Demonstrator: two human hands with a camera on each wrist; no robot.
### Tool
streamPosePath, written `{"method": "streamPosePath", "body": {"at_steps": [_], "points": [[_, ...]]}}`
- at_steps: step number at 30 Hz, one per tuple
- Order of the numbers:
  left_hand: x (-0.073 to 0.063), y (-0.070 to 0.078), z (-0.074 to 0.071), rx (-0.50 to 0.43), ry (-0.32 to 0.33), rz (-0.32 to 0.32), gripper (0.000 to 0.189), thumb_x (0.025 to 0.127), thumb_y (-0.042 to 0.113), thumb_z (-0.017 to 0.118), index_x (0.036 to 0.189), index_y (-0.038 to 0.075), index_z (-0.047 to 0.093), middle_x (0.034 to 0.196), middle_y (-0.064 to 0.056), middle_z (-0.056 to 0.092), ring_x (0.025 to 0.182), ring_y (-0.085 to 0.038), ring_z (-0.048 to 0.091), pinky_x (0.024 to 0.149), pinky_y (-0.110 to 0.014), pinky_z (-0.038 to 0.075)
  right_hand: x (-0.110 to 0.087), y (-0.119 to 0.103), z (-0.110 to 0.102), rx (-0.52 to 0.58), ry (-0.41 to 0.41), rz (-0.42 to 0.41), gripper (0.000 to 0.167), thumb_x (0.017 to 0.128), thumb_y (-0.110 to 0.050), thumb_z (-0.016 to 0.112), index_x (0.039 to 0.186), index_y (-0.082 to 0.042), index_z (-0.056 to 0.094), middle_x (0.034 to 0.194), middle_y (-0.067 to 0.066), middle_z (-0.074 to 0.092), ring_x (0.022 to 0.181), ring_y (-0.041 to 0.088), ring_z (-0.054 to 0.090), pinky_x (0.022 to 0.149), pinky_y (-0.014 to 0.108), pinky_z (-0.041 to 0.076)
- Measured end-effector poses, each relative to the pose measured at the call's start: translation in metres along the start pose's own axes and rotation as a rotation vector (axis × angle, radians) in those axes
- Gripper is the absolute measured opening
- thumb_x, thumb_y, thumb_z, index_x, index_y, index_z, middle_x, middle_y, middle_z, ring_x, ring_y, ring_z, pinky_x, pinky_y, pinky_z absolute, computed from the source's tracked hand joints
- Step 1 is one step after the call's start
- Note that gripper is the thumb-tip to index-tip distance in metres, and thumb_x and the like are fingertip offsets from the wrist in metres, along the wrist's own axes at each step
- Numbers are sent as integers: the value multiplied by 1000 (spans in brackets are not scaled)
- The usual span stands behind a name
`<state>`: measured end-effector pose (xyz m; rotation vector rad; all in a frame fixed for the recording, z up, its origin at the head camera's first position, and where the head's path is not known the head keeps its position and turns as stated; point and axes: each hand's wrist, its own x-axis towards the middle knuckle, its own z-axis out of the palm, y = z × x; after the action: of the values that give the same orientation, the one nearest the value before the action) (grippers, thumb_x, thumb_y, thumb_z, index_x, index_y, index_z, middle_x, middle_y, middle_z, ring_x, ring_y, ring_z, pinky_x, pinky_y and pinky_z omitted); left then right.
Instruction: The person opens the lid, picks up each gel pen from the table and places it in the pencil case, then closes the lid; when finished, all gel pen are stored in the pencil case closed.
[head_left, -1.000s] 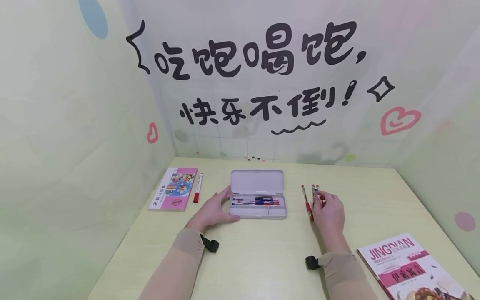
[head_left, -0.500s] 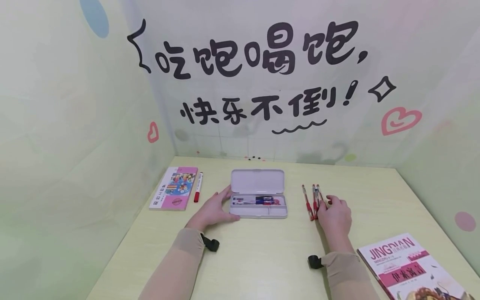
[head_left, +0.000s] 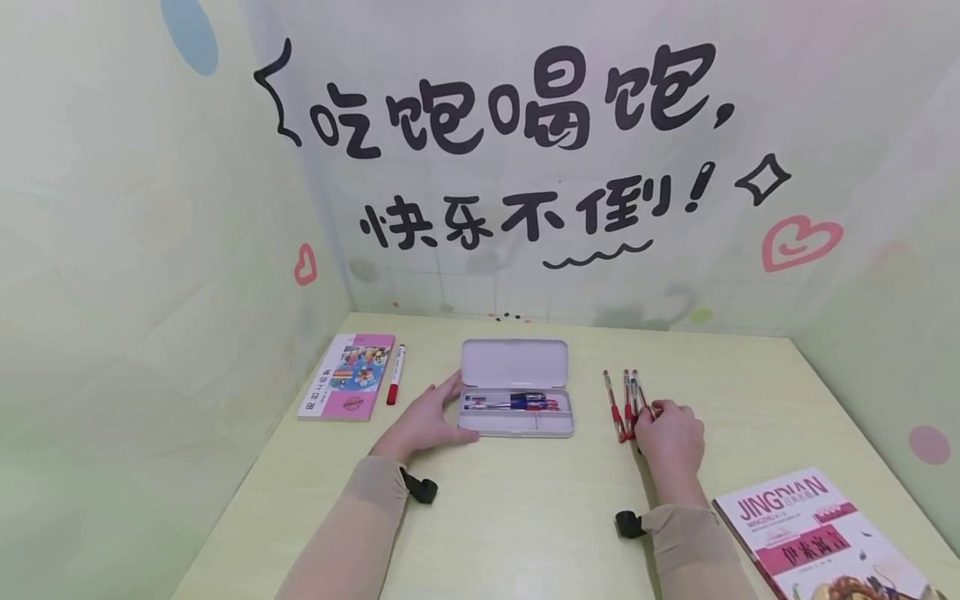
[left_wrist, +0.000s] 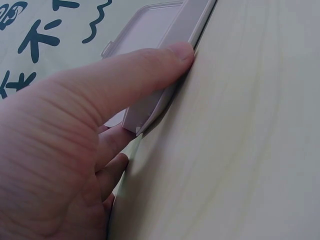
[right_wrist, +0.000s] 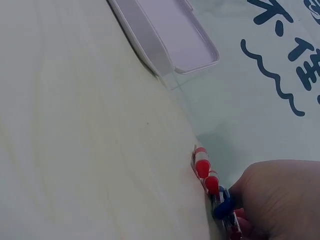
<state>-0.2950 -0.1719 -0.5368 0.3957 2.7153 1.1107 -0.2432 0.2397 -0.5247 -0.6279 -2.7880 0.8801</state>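
Note:
A lilac pencil case (head_left: 555, 425) lies with its lid raised, several pens (head_left: 517, 402) in its back compartment. My left hand (head_left: 427, 421) grips the case's left end, thumb along the front edge and fingers behind; the left wrist view shows the thumb (left_wrist: 145, 70) on the front wall. To the right of the case, red-grip pens (head_left: 617, 421) and a blue-capped pen (right_wrist: 223, 205) lie close together, roughly parallel. My right hand (head_left: 671, 437) pinches a pen at the right side of this group, its fingertips largely hidden in the right wrist view.
A pink-and-white book (head_left: 348, 379) lies at the back left, a red-capped marker (head_left: 396, 375) beside it. Another book (head_left: 825, 533) lies at the front right. A printed backdrop (head_left: 525, 167) rises behind the table (head_left: 525, 517).
My right hand has shifted right from the pens, uncovering more of them, then its fingers have drawn together at the group's right side. My left hand stays on the pencil case.

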Motion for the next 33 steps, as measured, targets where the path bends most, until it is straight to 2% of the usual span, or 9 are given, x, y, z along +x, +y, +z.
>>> {"method": "streamPosePath", "body": {"at_steps": [9, 24, 33], "points": [[-1, 1, 0, 6, 0, 0, 136, 71, 54, 101, 177, 35, 19, 170, 14, 52, 171, -46, 19, 140, -68, 15, 3, 5, 2, -17, 28, -21, 40, 105, -23, 58, 129, 6, 72, 123, 36, 67, 114, 56, 60, 86, 62, 54], [0, 0, 0, 4, 1, -7, 136, 71, 54, 101, 177, 35, 20, 170, 15, 52, 172, -43, 18, 140, -66, 14, 4, 6, 3, -8, 19, -21, 39, 106, -22, 57, 128, 7, 72, 122, 36, 67, 113, 54, 60, 85, 61, 54], [0, 0, 0, 0, 3, 0, 136, 70, 55, 101, 177, 35, 20, 170, 14, 52, 172, -44, 19, 140, -67, 15, 4, 5, 2, 36, 34, -12, 40, 107, -22, 55, 130, 7, 70, 127, 36, 62, 116, 54, 58, 86, 62, 54]]}}
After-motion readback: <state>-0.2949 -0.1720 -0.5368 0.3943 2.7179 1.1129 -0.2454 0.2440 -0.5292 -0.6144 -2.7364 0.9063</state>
